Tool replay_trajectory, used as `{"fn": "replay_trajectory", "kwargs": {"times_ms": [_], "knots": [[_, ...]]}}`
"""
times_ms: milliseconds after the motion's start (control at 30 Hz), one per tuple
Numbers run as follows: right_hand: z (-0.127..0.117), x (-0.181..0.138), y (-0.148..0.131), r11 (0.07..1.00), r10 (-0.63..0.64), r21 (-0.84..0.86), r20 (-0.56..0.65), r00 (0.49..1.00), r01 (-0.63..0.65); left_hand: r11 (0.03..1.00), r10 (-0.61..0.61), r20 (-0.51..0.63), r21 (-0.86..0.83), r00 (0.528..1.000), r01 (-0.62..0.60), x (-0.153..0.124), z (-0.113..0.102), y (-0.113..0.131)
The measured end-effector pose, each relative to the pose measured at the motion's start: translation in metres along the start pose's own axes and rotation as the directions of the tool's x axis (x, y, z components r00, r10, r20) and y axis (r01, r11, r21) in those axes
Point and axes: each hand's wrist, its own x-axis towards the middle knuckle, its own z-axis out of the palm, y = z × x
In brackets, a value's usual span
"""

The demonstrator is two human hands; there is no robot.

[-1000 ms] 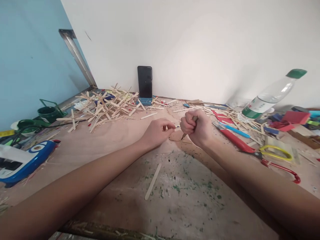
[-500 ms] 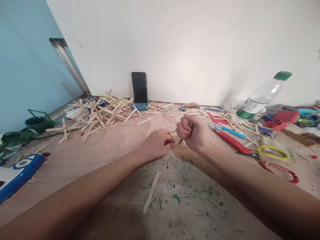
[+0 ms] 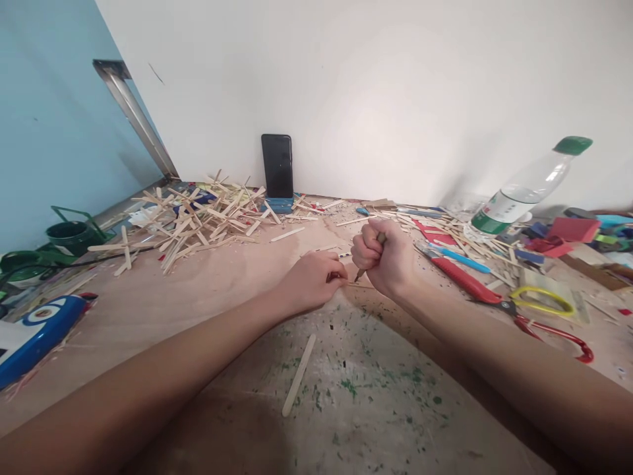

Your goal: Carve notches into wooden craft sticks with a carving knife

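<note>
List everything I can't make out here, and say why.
Head view: most of the handle of the pointed tool, hidden by the right hand.
Head view: the left end of the thin strip and whether it is pinched or pressed, hidden by the left hand.
Head view: the rest of the blue-and-white object, cut off by the left edge.
Head view: the wording on the bottle, too small and blurred.

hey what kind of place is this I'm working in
Probably a craft table: a heap of wooden sticks, scissors and a pointed tool in your right hand suggest it.
</note>
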Motion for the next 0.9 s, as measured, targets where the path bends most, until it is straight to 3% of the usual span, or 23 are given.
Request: {"fn": "replay_trajectory", "kwargs": {"times_ms": [300, 900], "knots": [[0.014, 0.005, 0.004, 0.998, -0.013, -0.069, -0.041, 0.999, 0.010, 0.999, 0.020, -0.003, -0.029, 1.000, -0.020, 0.001, 0.000, -0.001], [0.009, -0.009, 0.026, 0.958, -0.239, -0.181, -0.085, 0.967, 0.220, 0.997, 0.049, 0.006, -0.060, 0.999, -0.048, 0.005, 0.002, -0.005]]}}
